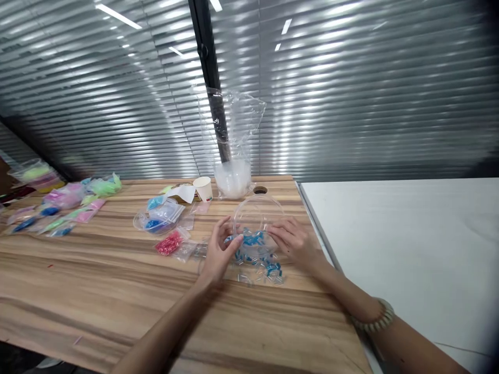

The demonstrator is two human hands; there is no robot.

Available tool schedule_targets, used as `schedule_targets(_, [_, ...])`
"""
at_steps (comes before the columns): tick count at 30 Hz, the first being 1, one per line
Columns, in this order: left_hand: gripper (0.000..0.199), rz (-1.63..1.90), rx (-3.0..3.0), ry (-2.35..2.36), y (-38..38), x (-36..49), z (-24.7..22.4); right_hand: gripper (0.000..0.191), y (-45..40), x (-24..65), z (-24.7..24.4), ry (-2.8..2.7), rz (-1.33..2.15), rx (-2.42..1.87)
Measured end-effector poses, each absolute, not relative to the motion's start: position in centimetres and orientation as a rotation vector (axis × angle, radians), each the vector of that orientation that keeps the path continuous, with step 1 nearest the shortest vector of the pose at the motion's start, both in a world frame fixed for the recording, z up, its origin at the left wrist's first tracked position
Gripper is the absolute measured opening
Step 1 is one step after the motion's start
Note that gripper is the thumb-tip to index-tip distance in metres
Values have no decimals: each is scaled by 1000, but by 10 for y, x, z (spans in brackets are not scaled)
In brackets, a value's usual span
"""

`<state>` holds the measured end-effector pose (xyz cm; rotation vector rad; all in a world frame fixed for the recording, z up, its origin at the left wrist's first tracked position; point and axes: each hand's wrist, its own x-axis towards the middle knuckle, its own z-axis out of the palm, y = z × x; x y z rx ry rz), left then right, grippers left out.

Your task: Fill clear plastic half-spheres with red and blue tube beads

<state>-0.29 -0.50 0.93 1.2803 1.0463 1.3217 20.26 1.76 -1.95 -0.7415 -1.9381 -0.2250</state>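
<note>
A clear round plastic bowl (257, 212) stands tilted up on the wooden table, its opening facing me. My left hand (218, 253) grips its left rim, thumb in front and fingers behind. At the right rim, my right hand (293, 241) has its fingers closed on the edge. Small blue and clear tube-like pieces (254, 238) lie inside the bowl's lower part. More blue and clear pieces (273, 269) are in front, seemingly in or on clear plastic; the exact layer is hard to make out.
Left of the bowl lie a bag of red pieces (170, 242) and a clear dish (142, 222) with blue packets. Behind stand a white paper cup (203, 188) and a tall plastic bag of stacked bowls (233, 179). Colourful bags (66, 196) fill the far left. A white table (405, 249) adjoins at right.
</note>
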Motion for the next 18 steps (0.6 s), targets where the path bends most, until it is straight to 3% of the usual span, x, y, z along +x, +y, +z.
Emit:
schedule_targets(6, [54, 1498, 1102, 1102, 10, -15, 2, 23, 7, 200, -22, -1863, -232, -744])
schedule_targets(11, [48, 1615, 1044, 1095, 17, -28, 5, 10, 6, 193, -28, -2172, 143, -715])
schedule_targets(18, [44, 1628, 1054, 1130, 20, -31, -1, 26, 13, 185, -32, -2329, 362, -795])
